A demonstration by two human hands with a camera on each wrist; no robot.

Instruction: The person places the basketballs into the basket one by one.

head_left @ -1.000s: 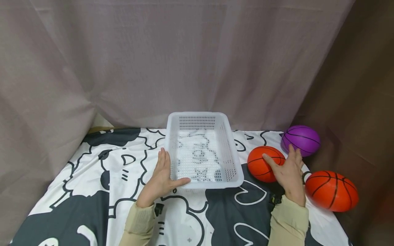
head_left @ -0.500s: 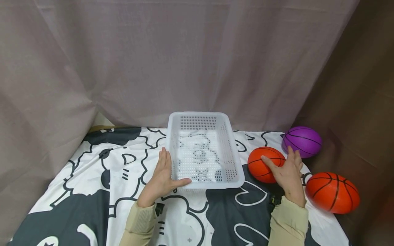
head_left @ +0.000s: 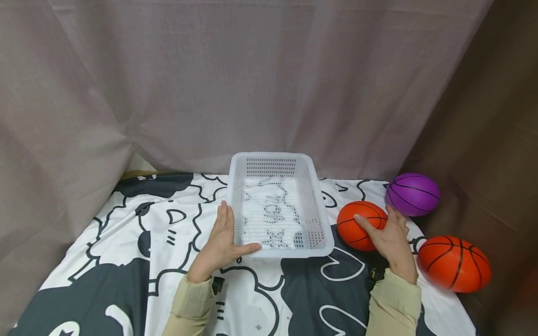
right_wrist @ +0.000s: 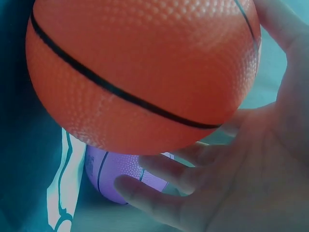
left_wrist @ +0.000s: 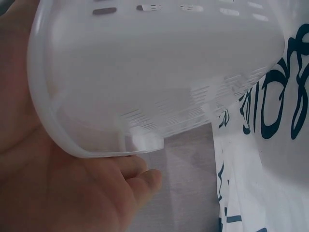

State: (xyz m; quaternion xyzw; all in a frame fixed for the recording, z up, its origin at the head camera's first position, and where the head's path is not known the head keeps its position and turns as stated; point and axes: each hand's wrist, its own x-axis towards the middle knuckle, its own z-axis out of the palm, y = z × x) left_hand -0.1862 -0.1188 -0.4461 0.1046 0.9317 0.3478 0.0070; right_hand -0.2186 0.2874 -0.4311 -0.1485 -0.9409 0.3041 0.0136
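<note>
A black-and-white patterned cloth (head_left: 117, 289) covers the surface, with a grey-brown curtain (head_left: 252, 79) behind its far edge. The left hand (head_left: 220, 247) is at the near-left corner of a white perforated basket (head_left: 290, 253), its palm against the rim; the fingers lie nearly straight along the outside wall, and the thumb stretches along the near rim, wide apart from them. The basket stands upright toward the middle of the cloth's far edge. Farther right, an orange ball (head_left: 354, 229) rests near the cloth's right edge. The right hand (head_left: 391, 240) is spread about it, thumb over its top and fingers loosely extended past its right side; how firmly they press cannot be told. A purple ball (head_left: 414, 193) sits at the far-right corner, and another orange ball (head_left: 454, 263) at the right edge.
</note>
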